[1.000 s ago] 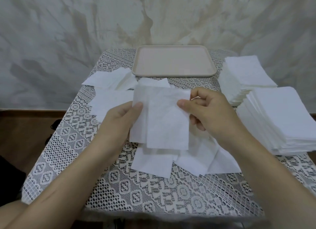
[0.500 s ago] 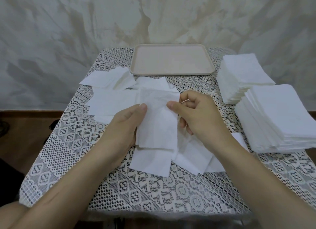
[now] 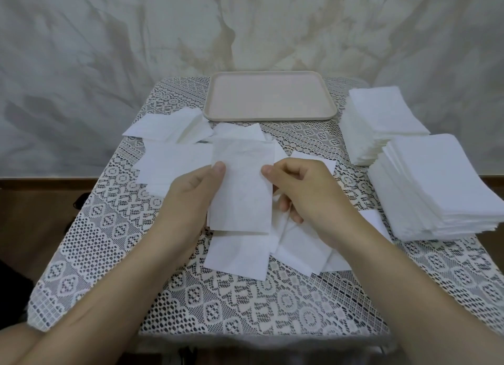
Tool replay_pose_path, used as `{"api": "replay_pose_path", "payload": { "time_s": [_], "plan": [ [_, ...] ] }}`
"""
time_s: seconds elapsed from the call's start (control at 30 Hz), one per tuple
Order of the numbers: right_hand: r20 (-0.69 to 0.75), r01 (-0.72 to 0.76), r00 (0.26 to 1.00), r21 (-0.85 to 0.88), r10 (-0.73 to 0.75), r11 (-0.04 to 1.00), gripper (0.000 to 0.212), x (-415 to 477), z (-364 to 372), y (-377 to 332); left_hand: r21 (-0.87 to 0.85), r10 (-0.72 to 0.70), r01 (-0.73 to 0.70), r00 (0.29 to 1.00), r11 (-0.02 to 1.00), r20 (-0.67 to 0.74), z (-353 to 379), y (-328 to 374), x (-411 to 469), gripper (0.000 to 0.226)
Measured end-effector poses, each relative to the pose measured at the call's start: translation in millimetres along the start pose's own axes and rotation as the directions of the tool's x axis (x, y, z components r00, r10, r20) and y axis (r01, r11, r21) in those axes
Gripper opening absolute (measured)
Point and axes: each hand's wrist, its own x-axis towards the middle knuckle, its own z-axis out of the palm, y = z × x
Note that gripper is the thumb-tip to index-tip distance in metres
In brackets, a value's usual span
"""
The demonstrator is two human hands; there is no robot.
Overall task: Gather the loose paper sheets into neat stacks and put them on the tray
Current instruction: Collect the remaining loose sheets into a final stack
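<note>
Left hand (image 3: 191, 198) and right hand (image 3: 302, 192) each pinch opposite side edges of a small bundle of white paper sheets (image 3: 242, 184), held above the lace-covered table's (image 3: 109, 255) centre.

Your table wears a white lace cloth (image 3: 114, 255), diamond and flower pattern, draping over the near edge. Behind it you have a creased pale backdrop (image 3: 109, 51) streaked with tan marks, brown floor (image 3: 35, 228) below. Small dark object (image 3: 79, 201) on the floor left of the table, possibly a shoe.
</note>
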Motion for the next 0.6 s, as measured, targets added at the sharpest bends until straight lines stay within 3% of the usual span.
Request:
{"api": "replay_pose_path", "payload": {
  "time_s": [0.43,0.6],
  "plan": [
    [-0.048,-0.019,0.999,0.044,0.021,0.999,0.018,-0.1,0.0,-2.4,0.098,0.018,-0.021,0.999,0.995,0.031,-10.3,-12.1,7.5,0.043],
    [-0.027,-0.040,0.999,0.019,0.041,0.999,0.020,-2.2,3.7,-1.2,0.085,0.044,-0.050,0.996,0.995,0.072,-14.1,-15.1,7.3,0.021]
  ]
}}
